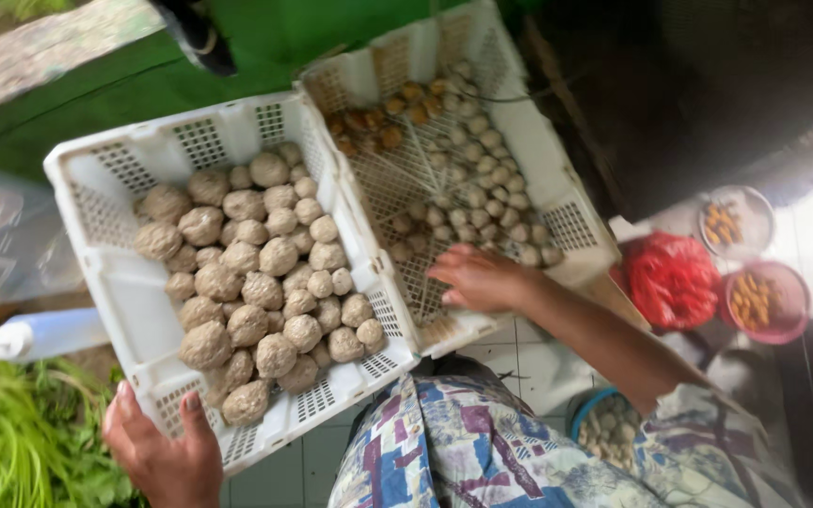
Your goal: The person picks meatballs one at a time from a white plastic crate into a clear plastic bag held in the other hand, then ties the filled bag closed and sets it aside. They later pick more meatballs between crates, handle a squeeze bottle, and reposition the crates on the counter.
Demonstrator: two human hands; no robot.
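Crates side by side, touching. My left hand [164,450] grips the near corner of the left crate [105,179], full of large meatballs [256,282]. My right hand [482,278], fingers spread, rests inside the right crate [557,169], small meatballs [482,188] just beyond it.

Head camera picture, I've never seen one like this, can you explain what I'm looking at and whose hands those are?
The camera sits on a person's head and looks down, so the two bare hands at the bottom are that person's own. The left hand grips the near corner of a white slotted crate filled with large grey-brown round balls. The right hand reaches into a second white crate beside it, which holds smaller pale balls and a few orange-brown pieces; whether it holds anything is unclear. To the right are a red plastic bag and two small bowls. Leafy greens lie at lower left.
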